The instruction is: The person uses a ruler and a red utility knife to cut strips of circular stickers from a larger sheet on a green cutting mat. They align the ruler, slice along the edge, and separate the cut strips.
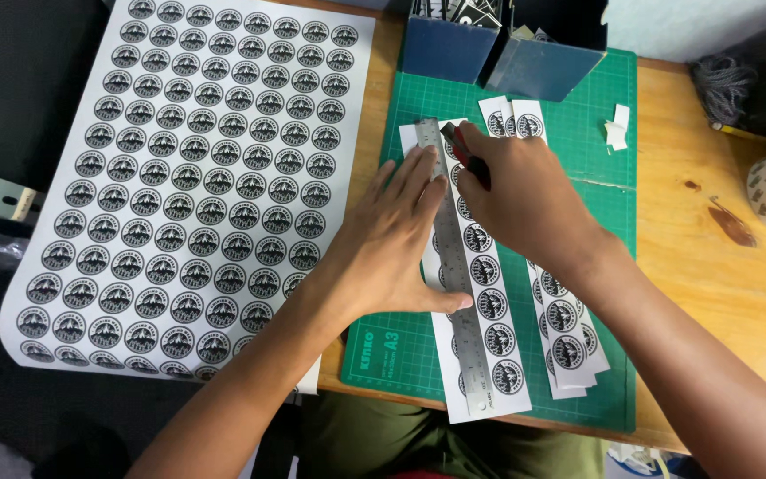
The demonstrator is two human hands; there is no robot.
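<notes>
The left hand (392, 239) lies flat, fingers spread, pressing the ruler (454, 266) on a sticker strip (489, 302) on the green mat (418, 98). The right hand (516, 191) grips a knife (465, 153). The strip looks thin, light and slippery, so press near the cut.

Large sheet of round black-and-white stickers (197, 177) left; cut sticker strips (489, 310) on green mat (596, 160).

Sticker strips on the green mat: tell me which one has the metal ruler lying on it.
The left strip, under both hands. The metal ruler lies along it, pressed by the left hand; the other strips lie bare to its right.
</notes>
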